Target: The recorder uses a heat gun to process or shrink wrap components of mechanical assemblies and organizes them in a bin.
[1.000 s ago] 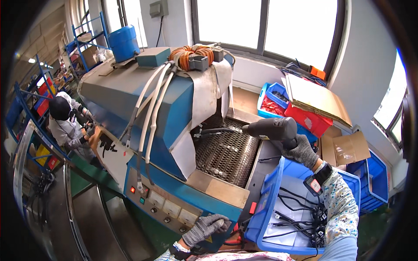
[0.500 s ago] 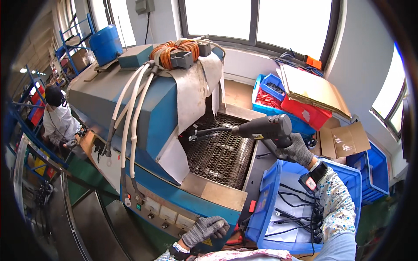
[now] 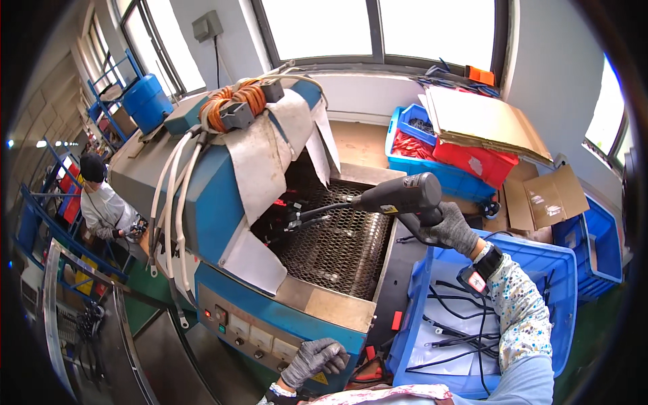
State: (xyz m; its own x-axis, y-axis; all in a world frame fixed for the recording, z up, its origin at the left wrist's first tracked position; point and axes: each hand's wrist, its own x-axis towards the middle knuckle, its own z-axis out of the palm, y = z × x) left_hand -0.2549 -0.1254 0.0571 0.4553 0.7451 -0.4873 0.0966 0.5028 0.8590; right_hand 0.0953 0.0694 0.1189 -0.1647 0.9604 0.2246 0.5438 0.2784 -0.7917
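My right hand (image 3: 453,231), in a grey glove, is closed round the handle of a black heat gun (image 3: 401,194). Its nozzle points left, close to black cables (image 3: 312,215) with metal lugs on the metal mesh conveyor (image 3: 331,253). More dark cables lie in the shade at the mouth of the blue and grey tunnel machine (image 3: 209,223). My left hand (image 3: 315,361), also gloved, rests by the machine's near front corner, beside the control panel (image 3: 250,331). Its fingers are loosely bent and apart, with nothing seen in them.
A blue bin (image 3: 422,324) with black cables stands under my right forearm. Blue and red bins (image 3: 476,163), cardboard sheets (image 3: 486,121) and an open carton (image 3: 547,199) are at the back right. Pale cables (image 3: 177,202) hang down the machine. Another person (image 3: 108,202) works at far left.
The view has shifted, bringing more of the machine's opening into sight. Lugged cables and dark pieces show more at its mouth. The heat gun stays in my right hand; my left fingers have spread slightly.
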